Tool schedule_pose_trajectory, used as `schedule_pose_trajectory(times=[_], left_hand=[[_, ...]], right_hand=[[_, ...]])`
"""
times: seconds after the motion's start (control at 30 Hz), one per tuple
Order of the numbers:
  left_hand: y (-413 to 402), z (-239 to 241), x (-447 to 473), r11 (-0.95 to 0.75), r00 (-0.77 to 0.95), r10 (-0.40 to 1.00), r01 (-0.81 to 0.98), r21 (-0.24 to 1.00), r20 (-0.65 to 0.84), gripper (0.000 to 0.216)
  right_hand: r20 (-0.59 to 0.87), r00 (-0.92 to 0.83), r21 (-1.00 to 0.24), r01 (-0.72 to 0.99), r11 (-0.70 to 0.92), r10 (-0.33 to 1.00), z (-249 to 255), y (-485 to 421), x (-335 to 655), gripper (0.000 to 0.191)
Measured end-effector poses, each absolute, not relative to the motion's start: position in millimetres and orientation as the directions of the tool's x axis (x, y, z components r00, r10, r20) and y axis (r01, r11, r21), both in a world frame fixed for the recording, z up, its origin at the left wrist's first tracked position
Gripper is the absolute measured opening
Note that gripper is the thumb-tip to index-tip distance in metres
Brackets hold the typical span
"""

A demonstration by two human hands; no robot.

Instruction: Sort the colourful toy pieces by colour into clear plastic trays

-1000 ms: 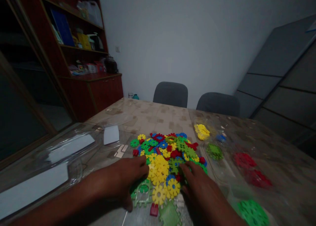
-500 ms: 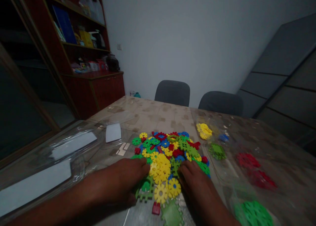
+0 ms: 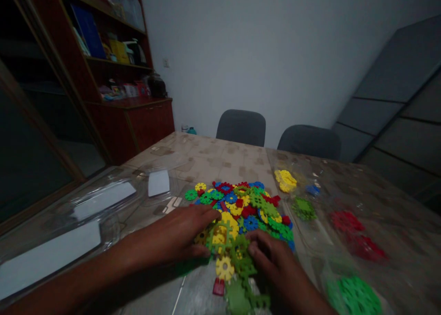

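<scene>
My left hand [image 3: 184,227] is at the near left of a heap of plastic building pieces, its fingers and thumb around the left side of an olive-green square notched piece [image 3: 228,234]. Yellow discs show through and behind that piece. Across from it, my right hand [image 3: 272,255] pinches another olive-green notched piece [image 3: 243,255] between thumb and fingers. Below lie a yellow notched disc [image 3: 224,268], a small red block [image 3: 218,287] and a larger green square piece [image 3: 237,296]. Blue notched discs [image 3: 251,222] lie in the heap beyond.
Clear plastic trays with white cards [image 3: 105,200] lie to the left. On the right are clear bags or trays holding yellow [image 3: 285,181], olive-green [image 3: 303,208], red [image 3: 346,221] and bright green pieces [image 3: 360,295]. Grey chairs [image 3: 241,126] stand behind the table.
The left hand's green piece has moved up and right, over the yellow discs. My right hand's green piece has come nearer me, uncovering a blue disc. More green shows above the large square.
</scene>
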State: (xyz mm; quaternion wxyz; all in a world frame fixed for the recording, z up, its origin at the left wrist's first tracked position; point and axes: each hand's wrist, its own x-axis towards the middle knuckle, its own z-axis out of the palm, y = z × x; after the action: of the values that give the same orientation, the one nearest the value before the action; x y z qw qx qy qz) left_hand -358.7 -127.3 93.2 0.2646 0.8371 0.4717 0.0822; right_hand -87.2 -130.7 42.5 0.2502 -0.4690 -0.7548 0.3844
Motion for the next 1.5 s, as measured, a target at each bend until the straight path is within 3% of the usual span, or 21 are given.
schedule_pose_trajectory(times=[0.07, 0.4, 0.53, 0.7, 1.07, 1.17, 1.23, 1.3, 1.37, 1.5], left_hand=[[-131, 91, -355, -0.421, 0.554, 0.826, 0.732, 0.536, -0.107, 0.056], [-143, 65, -314, -0.415, 0.551, 0.823, 0.747, 0.518, -0.135, 0.049], [-143, 61, -312, -0.429, 0.561, 0.816, 0.747, 0.508, -0.137, 0.053], [-145, 65, -315, -0.458, 0.572, 0.816, 0.729, 0.509, -0.085, 0.019], [-130, 53, -316, -0.214, 0.406, 0.913, 0.54, 0.814, -0.029, 0.028], [-126, 46, -312, -0.152, 0.415, 0.909, 0.437, 0.887, -0.049, 0.029], [-124, 43, -311, -0.121, 0.42, 0.906, 0.38, 0.917, -0.055, 0.03], [-123, 40, -312, -0.139, 0.428, 0.903, 0.362, 0.922, -0.031, 0.03], [-123, 39, -313, -0.224, 0.452, 0.892, 0.4, 0.889, 0.021, 0.028], [-123, 43, -318, -0.52, 0.639, 0.762, 0.505, 0.689, 0.107, 0.016]], right_hand=[[-0.021, -0.418, -0.844, 0.494, 0.208, 0.908, 37, -132, -92, 0.016], [-0.088, -0.442, -0.898, 0.422, 0.12, 0.893, 39, -132, -90, 0.039], [-0.04, -0.399, -0.875, 0.457, 0.161, 0.916, 35, -132, -92, 0.031], [-0.103, -0.344, -0.928, 0.371, 0.035, 0.933, 30, -132, -95, 0.021], [-0.069, -0.195, -0.994, -0.068, -0.083, 0.978, 37, -131, -96, 0.038], [-0.112, -0.216, -0.985, -0.105, -0.137, 0.97, 39, -129, -97, 0.047], [-0.103, -0.128, -0.99, -0.084, -0.115, 0.986, 45, -126, -93, 0.051], [-0.094, -0.024, -0.993, -0.064, -0.096, 0.995, 53, -122, -88, 0.053], [-0.139, -0.027, -0.989, -0.054, -0.14, 0.99, 61, -120, -82, 0.056], [-0.186, -0.134, -0.982, 0.012, -0.186, 0.973, 68, -118, -77, 0.057]])
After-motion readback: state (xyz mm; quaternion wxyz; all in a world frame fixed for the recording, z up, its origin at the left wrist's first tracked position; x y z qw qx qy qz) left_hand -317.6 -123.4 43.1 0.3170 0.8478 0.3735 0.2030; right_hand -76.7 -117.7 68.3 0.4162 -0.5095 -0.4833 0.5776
